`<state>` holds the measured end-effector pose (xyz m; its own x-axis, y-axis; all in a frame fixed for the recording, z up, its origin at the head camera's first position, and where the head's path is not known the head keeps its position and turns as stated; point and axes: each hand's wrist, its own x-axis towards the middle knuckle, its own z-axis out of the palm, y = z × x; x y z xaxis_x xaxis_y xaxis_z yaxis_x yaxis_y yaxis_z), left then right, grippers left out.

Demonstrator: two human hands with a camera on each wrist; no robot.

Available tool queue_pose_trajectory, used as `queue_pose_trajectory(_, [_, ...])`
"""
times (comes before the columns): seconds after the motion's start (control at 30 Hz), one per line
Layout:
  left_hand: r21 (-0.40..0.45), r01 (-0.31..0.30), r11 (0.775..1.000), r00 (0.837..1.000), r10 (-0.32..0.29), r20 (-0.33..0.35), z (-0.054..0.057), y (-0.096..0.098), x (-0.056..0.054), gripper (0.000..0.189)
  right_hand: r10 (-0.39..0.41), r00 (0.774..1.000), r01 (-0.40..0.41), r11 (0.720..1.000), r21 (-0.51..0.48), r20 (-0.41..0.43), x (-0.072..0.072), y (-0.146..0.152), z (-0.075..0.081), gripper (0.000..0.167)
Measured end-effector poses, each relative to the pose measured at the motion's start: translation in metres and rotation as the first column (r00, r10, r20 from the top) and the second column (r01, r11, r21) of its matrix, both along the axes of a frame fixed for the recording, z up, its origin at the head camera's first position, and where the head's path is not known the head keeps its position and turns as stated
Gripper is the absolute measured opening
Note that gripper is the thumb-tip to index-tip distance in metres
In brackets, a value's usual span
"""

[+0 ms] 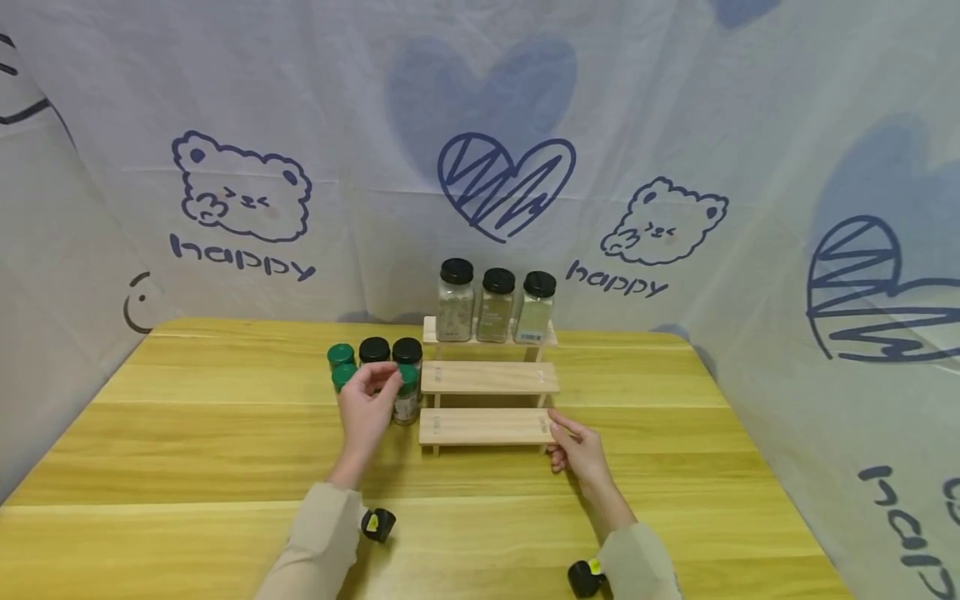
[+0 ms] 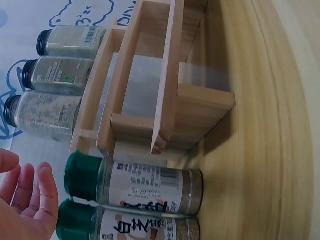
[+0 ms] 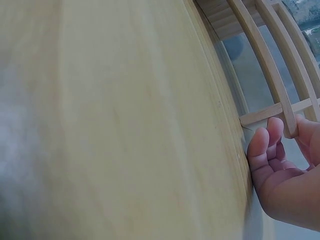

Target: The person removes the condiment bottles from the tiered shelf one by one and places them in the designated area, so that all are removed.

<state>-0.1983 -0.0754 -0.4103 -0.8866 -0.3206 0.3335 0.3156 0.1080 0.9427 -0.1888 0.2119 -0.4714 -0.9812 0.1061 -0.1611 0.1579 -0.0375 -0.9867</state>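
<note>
Seasoning in 3 rack jars (image 1: 496, 305)

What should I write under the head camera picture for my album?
Left hand reaches for green-capped jars; right hand touches the wooden rack.

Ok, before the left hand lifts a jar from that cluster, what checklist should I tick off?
1. Left hand over the green-lid jars: ok.
2. Grip closed round a jar: cannot tell; in the left wrist view the fingers look straight beside the lids.
3. Right hand at the rack, touching its lower right end: ok.
4. Lower two shelves free: ok.
5. Top shelf free: not ok, three black-lid jars stand there.
6. Cluster jars upright: ok.
</note>
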Motion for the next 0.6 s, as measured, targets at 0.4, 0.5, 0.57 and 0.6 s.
queue_pose_trajectory(0.4, [0.01,0.04,0.999,0.999,-0.04,0.015,0.003,0.013,-0.01,0.014,0.014,1.0,-0.014,1.0,-0.011,-0.019,0.0,0.001,-0.003,0.036])
queue_pose_trajectory(0.5, [-0.01,0.029,1.0,0.999,-0.028,0.023,0.002,0.016,-0.015,0.013,0.015,1.0,-0.015,1.0,-0.011,-0.023,0.0,0.001,-0.003,0.036])
queue_pose_trajectory(0.57, [-0.016,0.024,1.0,0.999,-0.023,0.026,0.001,0.018,-0.017,0.013,0.012,1.0,-0.013,1.0,-0.015,-0.016,-0.001,0.001,-0.003,0.036])
queue_pose_trajectory(0.6, [-0.019,0.025,0.999,0.999,-0.025,0.028,0.0,0.019,-0.018,0.014,0.012,1.0,-0.012,1.0,-0.016,-0.013,0.0,0.001,-0.003,0.036])
